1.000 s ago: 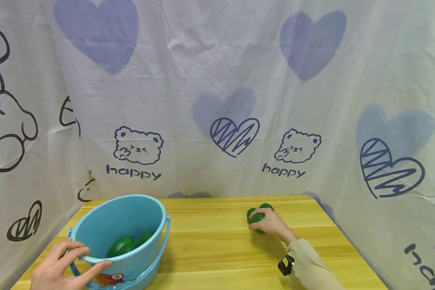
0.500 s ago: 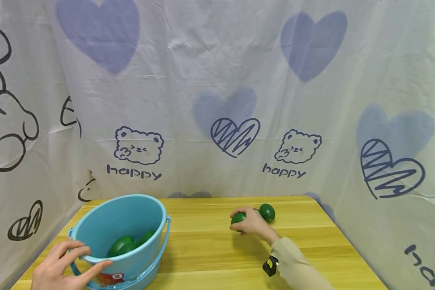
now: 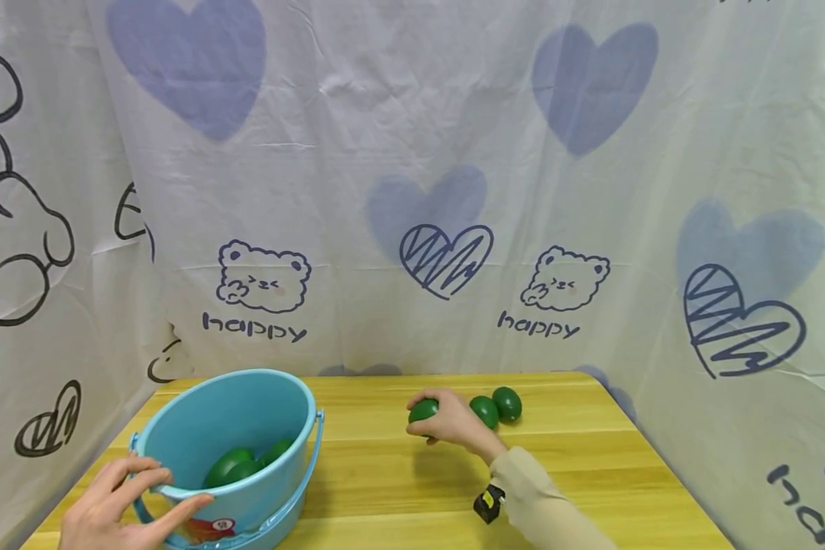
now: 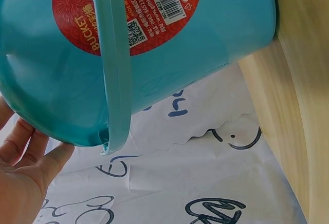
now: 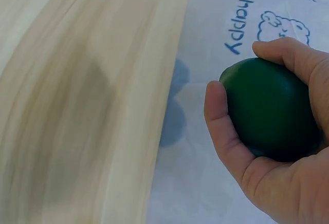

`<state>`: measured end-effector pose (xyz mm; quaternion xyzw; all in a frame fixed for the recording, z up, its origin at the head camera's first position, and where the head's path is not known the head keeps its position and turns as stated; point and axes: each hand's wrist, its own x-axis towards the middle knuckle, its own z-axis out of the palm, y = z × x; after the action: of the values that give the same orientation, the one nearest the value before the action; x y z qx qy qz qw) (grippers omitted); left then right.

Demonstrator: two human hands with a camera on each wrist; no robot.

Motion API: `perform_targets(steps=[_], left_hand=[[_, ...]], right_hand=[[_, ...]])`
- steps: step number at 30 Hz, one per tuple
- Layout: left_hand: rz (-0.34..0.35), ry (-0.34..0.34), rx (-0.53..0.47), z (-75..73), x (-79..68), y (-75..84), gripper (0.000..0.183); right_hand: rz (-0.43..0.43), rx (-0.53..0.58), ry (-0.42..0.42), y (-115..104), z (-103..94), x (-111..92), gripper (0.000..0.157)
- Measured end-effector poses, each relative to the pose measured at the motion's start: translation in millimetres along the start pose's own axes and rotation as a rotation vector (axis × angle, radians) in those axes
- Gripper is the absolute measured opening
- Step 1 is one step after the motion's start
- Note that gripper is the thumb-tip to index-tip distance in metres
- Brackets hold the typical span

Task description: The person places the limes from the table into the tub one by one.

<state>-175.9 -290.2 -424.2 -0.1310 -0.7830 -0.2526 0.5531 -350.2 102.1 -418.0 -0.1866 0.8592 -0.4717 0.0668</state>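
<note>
Thumb and fingers of my right hand [image 3: 450, 420] curl round a smooth dark green avocado-like fruit [image 5: 270, 108], held over the middle of the table. Its shadow falls on the wood below. At the left, my left hand [image 3: 117, 500] pinches the near rim of a light blue bucket [image 3: 282, 489]. The left wrist view shows the fingertips at that rim [image 4: 56, 139], close to the handle [image 4: 117, 80]. Several green fruits [image 3: 230, 466] lie inside the bucket, partly hidden by its near wall. Two more, a nearer one [image 3: 484, 411] and a farther one [image 3: 507, 403], lie together behind my right wrist.
The wooden table [image 3: 385, 489] ends at the back against a white curtain [image 3: 344, 176] printed with hearts and bears. More curtain hangs along both sides. A small black device [image 3: 488, 504] is strapped at my right sleeve [image 3: 543, 496].
My right hand has moved left with the green fruit, away from the other two, which now show fully on the table. The left hand and the bucket stay where they were.
</note>
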Motion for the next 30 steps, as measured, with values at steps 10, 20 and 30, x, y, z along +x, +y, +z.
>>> perform_targets(steps=[10, 20, 30], left_hand=[[-0.001, 0.027, -0.014, 1.8, -0.8, -1.8, 0.057], [-0.006, 0.004, -0.009, 0.7, 0.3, -1.4, 0.056], [0.009, 0.039, -0.022, 3.0, -0.2, -3.5, 0.058]], right_hand=[[-0.037, 0.044, -0.009, -22.4, 15.6, 3.1, 0.032], [-0.075, 0.016, -0.029, -45.6, 31.3, 7.2, 0.033], [-0.131, 0.005, -0.053, -70.9, 41.7, 9.9, 0.033]])
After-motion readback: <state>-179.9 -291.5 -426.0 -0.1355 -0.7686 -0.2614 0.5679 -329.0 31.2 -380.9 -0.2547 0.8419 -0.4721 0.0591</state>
